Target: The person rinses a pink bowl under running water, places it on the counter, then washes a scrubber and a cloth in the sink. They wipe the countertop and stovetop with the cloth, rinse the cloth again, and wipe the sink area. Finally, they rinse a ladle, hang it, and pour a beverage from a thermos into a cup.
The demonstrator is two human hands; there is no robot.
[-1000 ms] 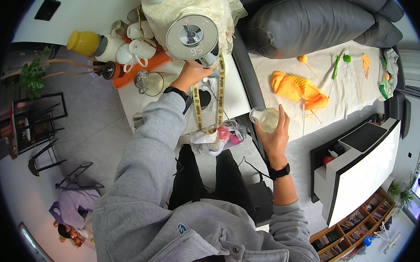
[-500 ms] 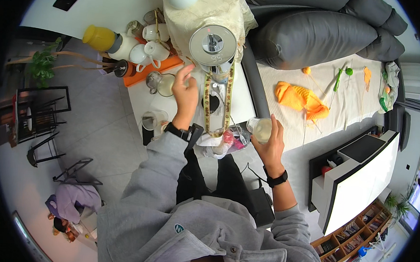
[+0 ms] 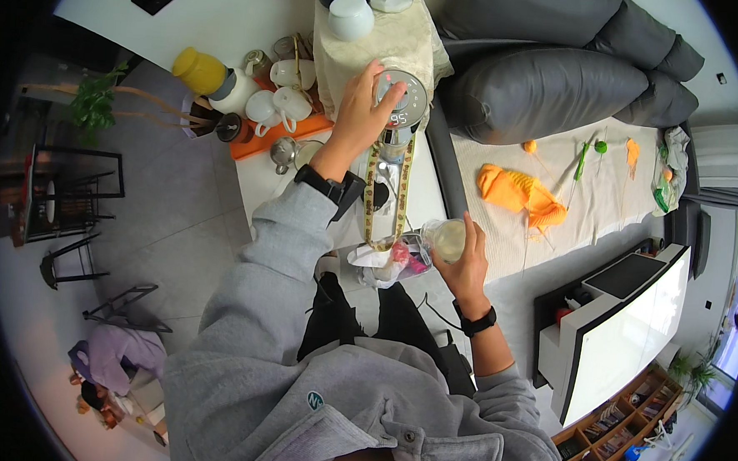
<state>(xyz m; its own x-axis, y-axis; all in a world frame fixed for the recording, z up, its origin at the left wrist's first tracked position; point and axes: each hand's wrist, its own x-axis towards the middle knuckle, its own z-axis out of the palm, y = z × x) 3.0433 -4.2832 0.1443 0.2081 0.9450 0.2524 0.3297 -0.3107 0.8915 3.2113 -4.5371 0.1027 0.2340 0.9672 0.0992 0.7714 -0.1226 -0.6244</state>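
Observation:
My left hand (image 3: 360, 117) reaches over the left side of a round, silver-topped appliance (image 3: 410, 107) with a lit display. Its thumb and fingers are apart above the lid; whether they touch it is unclear. In my right hand (image 3: 465, 269) is a drinking glass (image 3: 446, 241) with pale, cloudy liquid, held out near the table's front right corner. A patterned strap (image 3: 402, 195) hangs in a loop from around the appliance. Behind my left wrist, a glass jug (image 3: 306, 154) is partly hidden.
White mugs (image 3: 292, 104) stand on an orange tray (image 3: 252, 147) at the left, beside a yellow-topped jug (image 3: 200, 70). A white pot (image 3: 351, 17) sits behind the appliance. Orange knitting (image 3: 517, 191) lies on the sofa (image 3: 490, 157). A bag-lined bin (image 3: 384, 269) is by my legs.
My left hand has moved forward and right, onto the appliance's top. My right hand still holds the glass, slightly lower and to the left. The whole view has shifted a little.

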